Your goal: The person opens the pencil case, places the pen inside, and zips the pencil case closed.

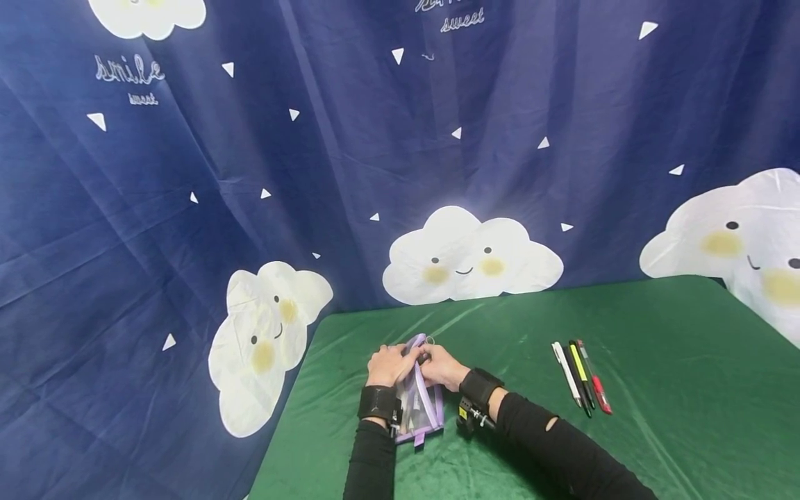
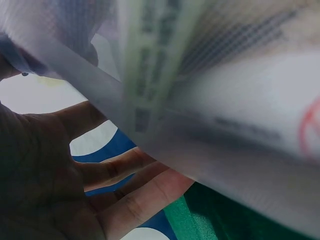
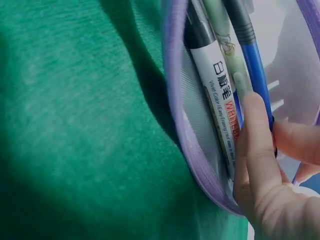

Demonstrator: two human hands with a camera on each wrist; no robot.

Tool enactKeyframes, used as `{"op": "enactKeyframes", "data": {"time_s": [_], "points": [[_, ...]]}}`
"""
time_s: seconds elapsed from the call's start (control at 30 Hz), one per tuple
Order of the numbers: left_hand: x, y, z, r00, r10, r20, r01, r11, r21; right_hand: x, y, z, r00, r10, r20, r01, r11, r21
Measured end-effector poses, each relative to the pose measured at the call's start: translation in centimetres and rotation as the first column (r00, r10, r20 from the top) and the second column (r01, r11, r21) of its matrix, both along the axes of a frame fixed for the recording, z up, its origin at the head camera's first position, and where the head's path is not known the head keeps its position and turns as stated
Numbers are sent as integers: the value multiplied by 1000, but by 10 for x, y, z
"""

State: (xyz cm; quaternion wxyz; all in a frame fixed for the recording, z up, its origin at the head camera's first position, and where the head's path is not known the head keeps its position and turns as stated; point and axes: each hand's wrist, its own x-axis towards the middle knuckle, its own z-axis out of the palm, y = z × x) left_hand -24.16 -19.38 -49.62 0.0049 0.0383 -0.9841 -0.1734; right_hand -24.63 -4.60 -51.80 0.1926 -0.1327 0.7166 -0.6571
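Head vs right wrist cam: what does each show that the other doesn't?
Head only: the loose pens lying side by side, and the black wrist straps.
Right wrist only: readable lettering on the white marker, and the blue barrel of a pen.
Both: the right hand at the purple-trimmed pouch, and the green cloth.

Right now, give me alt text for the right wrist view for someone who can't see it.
Right-hand fingers pinch a blue pen inside an open, see-through pouch with purple edging. Beside it in the pouch are a pale green pen and a white-barrelled whiteboard marker with a dark cap. Green cloth fills the left side.
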Motion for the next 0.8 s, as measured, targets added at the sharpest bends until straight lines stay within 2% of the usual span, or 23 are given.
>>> {"op": "enactKeyframes", "data": {"time_s": [0.3, 0.57, 0.67, 0.8], "points": [[-2, 0, -2, 1000, -6, -15, 5, 1000, -6, 0, 5, -4, 981, 195, 9, -195, 980, 41], [0, 1, 0, 1000, -12, -20, 12, 1000, 4, 4, 6, -1, 962, 272, 8, -272, 958, 89], [0, 1, -1, 1000, -3, -21, 4, 1000, 9, 7, 7, 1, 949, 314, -15, -309, 940, 143], [1, 0, -1, 1000, 6, -20, -6, 1000, 17, 12, 7, 4, 925, 374, -62, -347, 903, 253]]}}
